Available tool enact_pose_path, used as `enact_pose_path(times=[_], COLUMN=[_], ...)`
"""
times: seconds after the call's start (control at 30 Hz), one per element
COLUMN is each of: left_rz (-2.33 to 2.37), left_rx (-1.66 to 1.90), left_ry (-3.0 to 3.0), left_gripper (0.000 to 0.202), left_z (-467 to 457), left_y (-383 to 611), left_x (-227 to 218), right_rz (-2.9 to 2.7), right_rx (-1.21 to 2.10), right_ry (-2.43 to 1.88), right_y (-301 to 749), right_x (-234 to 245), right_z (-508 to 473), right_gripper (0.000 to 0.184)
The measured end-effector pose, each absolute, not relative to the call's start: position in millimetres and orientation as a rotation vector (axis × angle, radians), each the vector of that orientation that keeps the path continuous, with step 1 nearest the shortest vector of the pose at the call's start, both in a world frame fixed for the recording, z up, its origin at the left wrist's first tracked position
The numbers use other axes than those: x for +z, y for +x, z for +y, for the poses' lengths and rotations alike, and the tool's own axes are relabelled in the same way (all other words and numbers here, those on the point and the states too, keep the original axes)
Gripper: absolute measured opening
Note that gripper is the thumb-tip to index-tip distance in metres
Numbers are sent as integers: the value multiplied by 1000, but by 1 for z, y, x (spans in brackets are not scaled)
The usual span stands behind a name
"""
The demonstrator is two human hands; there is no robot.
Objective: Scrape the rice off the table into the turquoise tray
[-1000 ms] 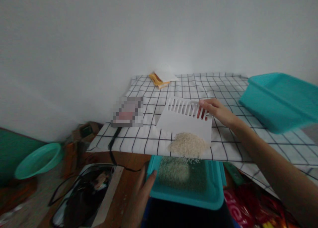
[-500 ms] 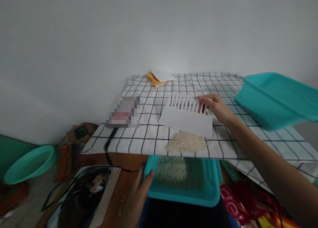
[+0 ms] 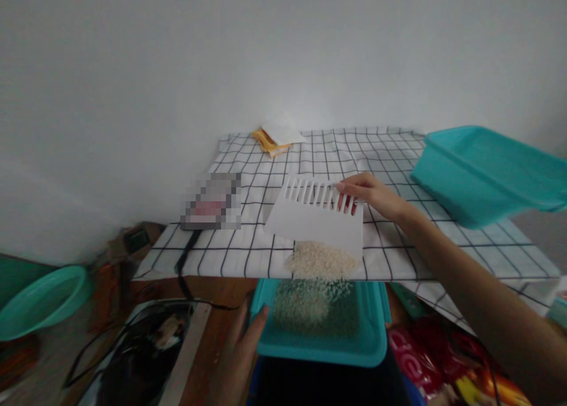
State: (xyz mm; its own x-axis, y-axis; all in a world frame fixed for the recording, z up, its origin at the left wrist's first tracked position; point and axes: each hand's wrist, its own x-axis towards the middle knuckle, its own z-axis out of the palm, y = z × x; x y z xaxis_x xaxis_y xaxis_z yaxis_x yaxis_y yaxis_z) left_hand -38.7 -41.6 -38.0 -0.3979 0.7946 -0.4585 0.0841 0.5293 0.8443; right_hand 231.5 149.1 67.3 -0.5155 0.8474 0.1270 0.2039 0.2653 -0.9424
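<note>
My right hand (image 3: 370,193) grips the slotted upper edge of a flat white plastic board (image 3: 316,220), its fingers partly showing through the slots. The board leans on the checked cloth, its lower edge against a pile of rice (image 3: 323,259) at the table's front edge. Grains are falling from that edge into a turquoise tray (image 3: 328,354) below, which holds more rice (image 3: 296,311). My left hand (image 3: 248,335) is closed on the tray's left side, thumb over the rim; its other fingers are mostly hidden.
On the right of the checked tablecloth (image 3: 390,152) stands a large turquoise bin (image 3: 482,182). A blurred-out flat device (image 3: 210,202) lies left, and a yellow and white packet (image 3: 274,140) at the back. Red packages (image 3: 425,353) lie low right; a green basin (image 3: 44,303) sits low left.
My right hand has drawn the white board toward me, pushing the rice over the table's front edge. Grains now drop into the tray. My left hand keeps holding the tray.
</note>
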Motion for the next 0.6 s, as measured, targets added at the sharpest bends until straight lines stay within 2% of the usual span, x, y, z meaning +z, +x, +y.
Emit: enact_pose_path(times=[0.17,0.43,0.6], left_rz=[1841,1748,1767], left_rx=[923,904,884], left_ry=[757,784,761], left_gripper=[50,49,50], left_z=[-44,-44,-43], left_y=[-41,-39,-40], left_x=[-40,-28,-29], right_rz=[-1872,-1742,-1798], right_rx=[1246,968,910], right_ry=[-954,-994,-1012], right_y=[231,237,238], right_x=[65,64,66], right_z=[150,157,156], right_gripper=[40,41,39])
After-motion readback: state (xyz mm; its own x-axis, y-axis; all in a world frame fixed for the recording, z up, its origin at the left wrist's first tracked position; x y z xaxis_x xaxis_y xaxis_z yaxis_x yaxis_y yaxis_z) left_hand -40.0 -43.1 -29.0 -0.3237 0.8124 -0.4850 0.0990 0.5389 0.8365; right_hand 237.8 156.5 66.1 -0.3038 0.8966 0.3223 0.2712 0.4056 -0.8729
